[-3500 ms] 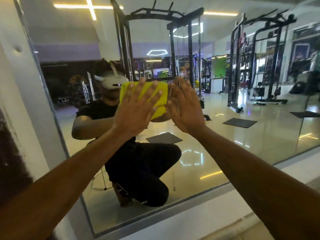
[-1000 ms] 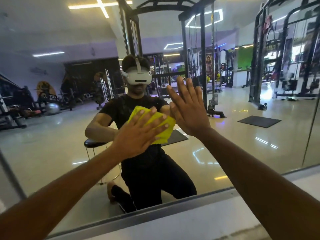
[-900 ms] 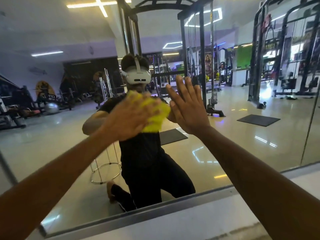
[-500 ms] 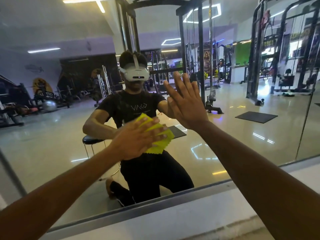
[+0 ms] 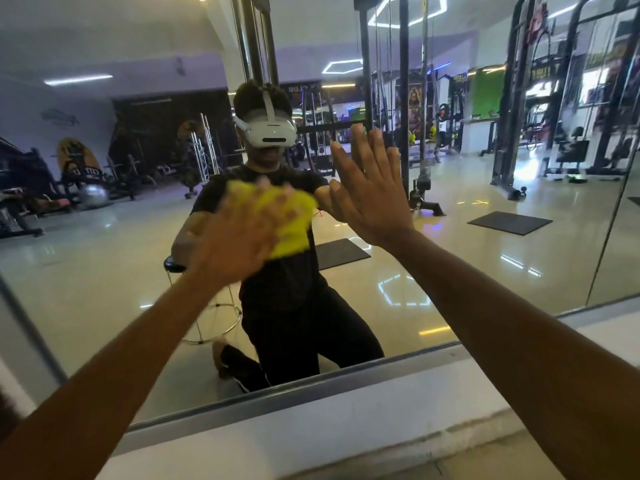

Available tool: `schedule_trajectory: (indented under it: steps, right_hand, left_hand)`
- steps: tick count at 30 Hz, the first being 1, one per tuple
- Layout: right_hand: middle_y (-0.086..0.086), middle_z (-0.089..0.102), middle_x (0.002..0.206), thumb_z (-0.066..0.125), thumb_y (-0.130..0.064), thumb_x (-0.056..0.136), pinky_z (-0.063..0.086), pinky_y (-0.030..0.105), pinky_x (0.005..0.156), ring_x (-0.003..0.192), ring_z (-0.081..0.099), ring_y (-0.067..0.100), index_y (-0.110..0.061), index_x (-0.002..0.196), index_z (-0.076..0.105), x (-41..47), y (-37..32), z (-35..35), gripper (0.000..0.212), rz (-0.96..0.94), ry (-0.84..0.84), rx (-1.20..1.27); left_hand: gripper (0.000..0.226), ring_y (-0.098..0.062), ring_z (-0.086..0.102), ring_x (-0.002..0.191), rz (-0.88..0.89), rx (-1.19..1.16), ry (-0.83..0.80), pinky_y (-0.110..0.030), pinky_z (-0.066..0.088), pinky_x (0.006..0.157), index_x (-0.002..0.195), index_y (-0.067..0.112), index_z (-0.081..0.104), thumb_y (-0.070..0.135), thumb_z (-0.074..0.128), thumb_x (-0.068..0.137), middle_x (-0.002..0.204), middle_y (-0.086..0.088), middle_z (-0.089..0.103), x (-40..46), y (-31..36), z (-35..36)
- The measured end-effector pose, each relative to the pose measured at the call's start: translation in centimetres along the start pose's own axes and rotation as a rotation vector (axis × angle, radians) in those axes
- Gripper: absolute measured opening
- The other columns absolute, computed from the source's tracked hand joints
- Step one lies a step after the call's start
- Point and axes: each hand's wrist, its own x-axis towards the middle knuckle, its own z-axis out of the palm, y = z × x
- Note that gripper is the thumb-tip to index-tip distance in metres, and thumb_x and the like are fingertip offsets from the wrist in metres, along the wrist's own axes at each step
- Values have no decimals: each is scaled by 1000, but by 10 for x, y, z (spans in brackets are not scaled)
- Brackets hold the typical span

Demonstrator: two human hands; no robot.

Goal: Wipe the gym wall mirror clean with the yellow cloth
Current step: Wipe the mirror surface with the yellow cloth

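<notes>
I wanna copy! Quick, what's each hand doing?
Left hand: open, fingers spread, pressing the cloth on the mirror.
Right hand: open, flat against the mirror, holding nothing.

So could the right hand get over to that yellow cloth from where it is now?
Probably yes. The right hand lies flat and open on the mirror, holding nothing, just beside the yellow cloth. Only the left hand, pressing on the cloth, covers part of it.

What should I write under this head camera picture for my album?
Left hand presses a yellow cloth on the gym mirror, right hand flat beside it.
</notes>
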Motion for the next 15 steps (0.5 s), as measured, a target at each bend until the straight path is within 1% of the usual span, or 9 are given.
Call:
schedule_trajectory:
  steps: [2, 4, 6, 8, 10, 11, 12, 13, 15]
  right_hand:
    - [11, -2, 186, 39, -46, 119, -2, 58, 138, 172, -8, 35, -28, 178, 18, -2, -7, 1, 65, -10, -2, 12]
    - [10, -2, 186, 39, -47, 120, -3, 58, 138, 172, -9, 35, -28, 178, 19, -2, -17, 2, 64, -29, -22, 28]
    - [9, -1, 187, 40, -46, 120, -2, 58, 138, 172, -9, 34, -29, 177, 22, 1, -28, 3, 63, -33, -25, 62]
    - [8, -2, 187, 40, -46, 120, -1, 58, 138, 172, -9, 33, -29, 177, 22, 7, -38, 2, 62, -24, -22, 105]
    - [7, -2, 187, 39, -46, 120, -1, 58, 138, 172, -10, 31, -30, 177, 21, 9, -46, 2, 62, -25, -30, 137]
    - [6, -1, 187, 39, -47, 120, -1, 58, 138, 172, -10, 31, -30, 177, 22, 9, -49, 3, 62, -27, -32, 144]
    - [6, -1, 187, 40, -47, 120, -1, 58, 139, 172, -10, 30, -30, 177, 23, 7, -51, 5, 62, -34, -41, 143]
    - [6, 0, 187, 40, -47, 120, -1, 57, 139, 172, -10, 30, -30, 176, 24, 5, -53, 7, 62, -44, -53, 134]
    - [6, 0, 187, 39, -48, 119, 0, 60, 138, 172, -10, 32, -29, 176, 25, 0, -58, 12, 61, -71, -57, 95]
  left_hand:
    - [63, -39, 2, 168, -325, -55, 95, -66, 3, 133, 175, 30, 13, 47, 33, 118, 183, -3, 6, 17, -28, -19]
    - [62, -38, -2, 169, -469, -71, 123, -62, -3, 134, 175, 32, 11, 47, 30, 118, 184, -1, 2, 22, -18, -26]
    - [66, -42, 1, 168, -353, -59, 53, -67, 2, 133, 175, 29, 10, 42, 37, 116, 183, -5, 5, 2, 23, -5]
    - [68, -43, 6, 168, -66, -35, -70, -66, 9, 133, 175, 29, 15, 40, 44, 115, 183, -6, 10, -34, 49, 16]
    - [65, -38, 8, 168, 165, 49, -130, -62, 12, 134, 175, 31, 16, 44, 41, 116, 183, -2, 7, -47, 20, 12]
    - [64, -37, 8, 168, 151, 60, -104, -63, 14, 133, 175, 31, 15, 46, 37, 117, 184, -1, 3, -41, -2, 3]
    - [65, -37, 8, 168, 41, 47, -60, -65, 16, 132, 175, 30, 13, 47, 36, 117, 183, -2, -1, -32, -23, -7]
    - [66, -37, 7, 168, -148, 17, 6, -66, 15, 131, 175, 29, 11, 47, 37, 117, 183, -2, -4, -21, -40, -18]
    - [66, -36, 2, 169, -516, -70, 140, -64, 4, 134, 175, 29, 11, 45, 40, 118, 183, 0, -1, -3, -48, -30]
